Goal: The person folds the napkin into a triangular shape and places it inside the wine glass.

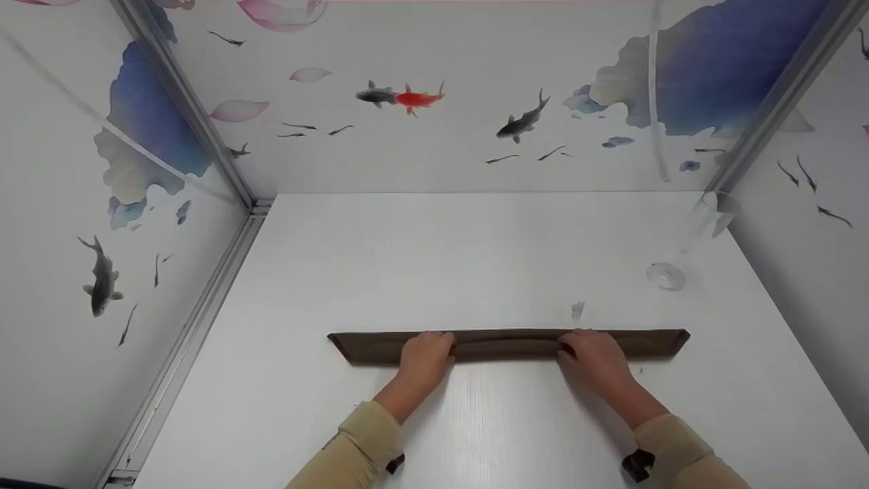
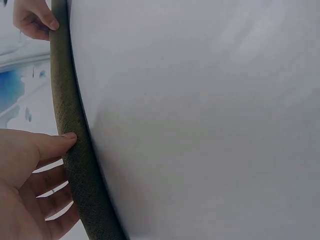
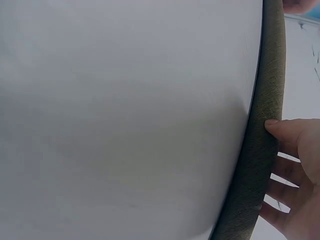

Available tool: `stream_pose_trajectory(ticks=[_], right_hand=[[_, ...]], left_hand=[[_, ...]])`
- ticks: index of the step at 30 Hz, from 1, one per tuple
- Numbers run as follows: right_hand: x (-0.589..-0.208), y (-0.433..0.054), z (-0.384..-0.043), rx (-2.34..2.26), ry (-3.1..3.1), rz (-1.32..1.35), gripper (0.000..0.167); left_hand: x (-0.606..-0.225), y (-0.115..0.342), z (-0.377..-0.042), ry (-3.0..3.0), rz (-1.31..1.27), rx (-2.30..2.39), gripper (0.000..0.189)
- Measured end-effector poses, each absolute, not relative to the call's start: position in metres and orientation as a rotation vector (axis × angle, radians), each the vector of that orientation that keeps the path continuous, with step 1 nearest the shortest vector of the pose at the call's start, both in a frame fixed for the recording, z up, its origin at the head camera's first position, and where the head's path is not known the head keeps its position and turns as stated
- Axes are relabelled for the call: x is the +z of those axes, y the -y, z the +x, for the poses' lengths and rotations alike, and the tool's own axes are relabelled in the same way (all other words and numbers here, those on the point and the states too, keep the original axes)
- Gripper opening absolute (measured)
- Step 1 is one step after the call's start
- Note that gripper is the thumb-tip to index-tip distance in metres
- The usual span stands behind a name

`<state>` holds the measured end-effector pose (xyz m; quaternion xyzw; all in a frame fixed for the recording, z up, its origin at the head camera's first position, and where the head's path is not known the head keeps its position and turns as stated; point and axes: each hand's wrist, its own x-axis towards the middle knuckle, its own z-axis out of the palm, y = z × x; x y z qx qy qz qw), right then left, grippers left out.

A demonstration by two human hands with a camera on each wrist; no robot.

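Observation:
A long strip of brown woven cloth point(image 1: 506, 348), folded or rolled narrow with slanted ends, lies crosswise on the white table. My left hand point(image 1: 426, 356) grips it left of its middle; my right hand point(image 1: 596, 356) holds it right of the middle. In the left wrist view, the left thumb presses the near side of the cloth point(image 2: 70, 100) while the other fingers of the left hand point(image 2: 35, 180) curl behind. The right wrist view shows the right hand point(image 3: 295, 175) pinching the cloth point(image 3: 267, 90) the same way. Whatever lies inside the fold is hidden.
A clear stemmed glass point(image 1: 667, 276) stands at the right of the white table point(image 1: 441, 265). Beyond the cloth, near the right hand, is a small greyish translucent thing point(image 1: 578, 310), too small to identify. Walls point(image 1: 461, 149) printed with fish enclose the back and both sides.

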<state>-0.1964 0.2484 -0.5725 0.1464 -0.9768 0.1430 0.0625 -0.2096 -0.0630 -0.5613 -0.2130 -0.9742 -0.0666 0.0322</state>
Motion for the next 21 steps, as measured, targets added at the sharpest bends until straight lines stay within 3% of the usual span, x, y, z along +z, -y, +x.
stream_pose_trajectory(ticks=[21], right_hand=[[-0.574, -0.246, -0.210, 0.429, 2.881, 0.391, 0.013]], left_hand=[[-0.564, 0.060, -0.227, 2.947, -0.596, -0.178, 0.010]])
